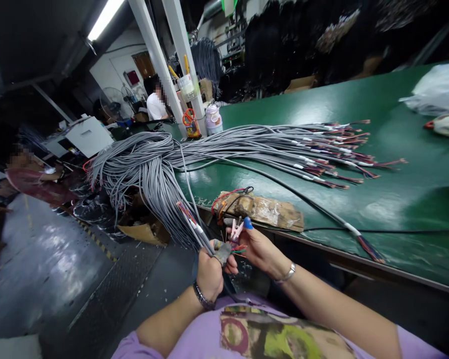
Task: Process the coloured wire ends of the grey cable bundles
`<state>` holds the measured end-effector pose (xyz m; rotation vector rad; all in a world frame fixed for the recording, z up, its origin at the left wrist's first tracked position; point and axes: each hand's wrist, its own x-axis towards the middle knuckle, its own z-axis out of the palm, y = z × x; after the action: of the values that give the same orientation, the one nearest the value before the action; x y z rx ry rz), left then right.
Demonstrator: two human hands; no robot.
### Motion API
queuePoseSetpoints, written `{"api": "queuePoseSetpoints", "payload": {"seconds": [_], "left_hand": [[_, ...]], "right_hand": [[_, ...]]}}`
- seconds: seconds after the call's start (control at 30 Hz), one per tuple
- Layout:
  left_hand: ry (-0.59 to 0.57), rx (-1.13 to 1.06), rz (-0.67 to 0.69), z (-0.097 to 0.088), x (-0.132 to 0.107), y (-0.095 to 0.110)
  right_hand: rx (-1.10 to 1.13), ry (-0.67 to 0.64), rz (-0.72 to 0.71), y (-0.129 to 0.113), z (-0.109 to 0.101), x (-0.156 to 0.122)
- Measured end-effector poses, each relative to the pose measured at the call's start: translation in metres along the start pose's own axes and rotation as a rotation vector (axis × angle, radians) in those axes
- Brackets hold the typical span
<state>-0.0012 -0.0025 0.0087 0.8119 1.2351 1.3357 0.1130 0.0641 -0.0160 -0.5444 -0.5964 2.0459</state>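
My left hand (210, 273) is closed round grey cables (206, 245) just in front of my body, with grey covers on its fingertips. Thin coloured wires (239, 249) fan out from the cable end beside it. A small pink clip (236, 230) is pinched in my right hand (261, 251), whose thumb wears a blue cover. The two hands are close together, the clip right above the wire ends. Another stripped cable end (189, 215) with a white sleeve points up to the left of my left hand.
A large bundle of grey cables (134, 154) drapes over the green table (396, 199). Near its edge lies a worn wooden block (273, 212) with wires. Scissors (189, 117), a lilac bottle (213, 119) and a plastic bag (439, 87) stand farther off. Two people are at left.
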Motion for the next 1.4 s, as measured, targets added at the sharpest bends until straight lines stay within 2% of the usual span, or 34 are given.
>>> {"api": "queuePoseSetpoints", "payload": {"seconds": [0.23,0.5,0.7,0.87,1.1,1.3,1.4], "left_hand": [[-0.004,0.023,-0.011,0.001,0.002,-0.004],[-0.021,0.044,0.006,-0.007,-0.005,-0.010],[-0.002,0.002,0.018,-0.013,-0.012,-0.005],[0.016,-0.041,0.013,-0.008,-0.009,0.000],[0.023,-0.028,-0.006,-0.004,-0.004,-0.003],[0.012,0.016,-0.003,-0.002,-0.001,-0.006],[0.004,0.030,-0.011,-0.003,0.000,-0.008]], "right_hand": [[0.143,0.092,0.020,0.001,0.001,0.004],[0.149,0.036,0.038,0.005,-0.001,-0.002],[0.057,0.005,0.090,-0.001,-0.007,-0.001],[-0.018,0.045,-0.005,-0.003,-0.007,0.001],[-0.114,0.062,-0.115,0.006,-0.013,0.003],[0.021,0.067,-0.016,0.003,-0.004,0.003],[0.069,0.082,-0.039,0.002,-0.002,0.005]]}}
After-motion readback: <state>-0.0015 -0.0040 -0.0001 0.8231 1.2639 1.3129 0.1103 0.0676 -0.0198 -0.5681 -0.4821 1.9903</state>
